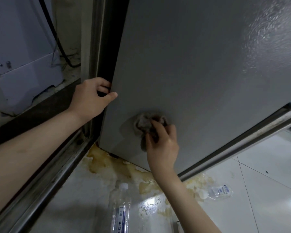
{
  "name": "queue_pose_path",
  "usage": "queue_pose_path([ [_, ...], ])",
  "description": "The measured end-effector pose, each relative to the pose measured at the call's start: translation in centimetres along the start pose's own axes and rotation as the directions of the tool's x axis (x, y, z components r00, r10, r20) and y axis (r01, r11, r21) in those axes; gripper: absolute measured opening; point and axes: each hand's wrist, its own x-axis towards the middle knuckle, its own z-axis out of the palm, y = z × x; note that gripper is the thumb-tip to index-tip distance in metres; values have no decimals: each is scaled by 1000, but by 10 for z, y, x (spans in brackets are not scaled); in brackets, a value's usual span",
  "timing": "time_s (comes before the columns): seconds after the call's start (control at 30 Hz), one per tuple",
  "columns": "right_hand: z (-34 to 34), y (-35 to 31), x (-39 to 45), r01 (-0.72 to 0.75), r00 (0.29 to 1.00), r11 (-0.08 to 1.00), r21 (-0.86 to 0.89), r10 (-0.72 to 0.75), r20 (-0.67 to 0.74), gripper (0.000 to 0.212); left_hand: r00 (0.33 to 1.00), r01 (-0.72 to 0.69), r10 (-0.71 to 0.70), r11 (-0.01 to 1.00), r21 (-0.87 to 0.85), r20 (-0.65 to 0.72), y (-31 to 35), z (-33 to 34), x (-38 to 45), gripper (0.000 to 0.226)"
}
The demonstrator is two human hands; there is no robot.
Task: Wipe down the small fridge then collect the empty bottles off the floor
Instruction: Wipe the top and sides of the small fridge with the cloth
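The small fridge (183, 64) is filling most of the view, a plain grey side panel with a glossy, rippled glare up in the top right corner and a faint damp-looking patch low down. A crumpled grey rag (148, 125) is being pressed flat against that lower part of the panel by the right hand (163, 147), fingers curled round the rag so the grip is clenched on it. The left hand (92, 96) is being hooked round the fridge's rear vertical edge, fingers tucked into the dark gap behind and thumb lying on the grey face, so that grip is grasping the fridge edge itself. Both hands are being kept on the same panel, left one higher and toward the back, right one lower and nearer the floor. Down on the white tiled floor (267, 165), two clear plastic bottles are lying on their sides: a long bottle (120, 211) with a white cap right below the arms, and a crushed bottle (219, 192) with a blue label off to the right. Yellowish stains (111, 165) are spreading across the tiles along the fridge's base. A metal door track (45, 187) is running diagonally on the left, with a white appliance (22, 68) and a black cable (57, 36) behind it.
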Motion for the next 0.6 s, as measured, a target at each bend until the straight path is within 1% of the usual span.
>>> queue_pose_path([
  [0.13,4,14,-13,1,1000,999,-43,0,27,36,1000,2,-2,1000,-11,-2,0,0,-1,34],
  [0.2,1,21,-17,-11,1000,999,-32,12,26,36,1000,3,-3,1000,-6,1,0,0,0,34],
  [0.27,-5,26,-19,-33,999,999,-4,33,-13,35,1000,5,-5,1000,-6,5,0,-1,0,34],
  [0.4,-17,33,-16,-152,979,984,91,163,-126,36,1000,-2,2,1000,-12,1,0,0,0,35],
  [0.53,-20,34,-15,-125,988,991,52,129,-86,37,1000,-1,1,1000,-14,2,-3,1,1,36],
  [0.6,-23,36,-14,-152,982,986,72,159,-102,37,1000,-5,5,1000,-14,3,-4,2,2,35],
])
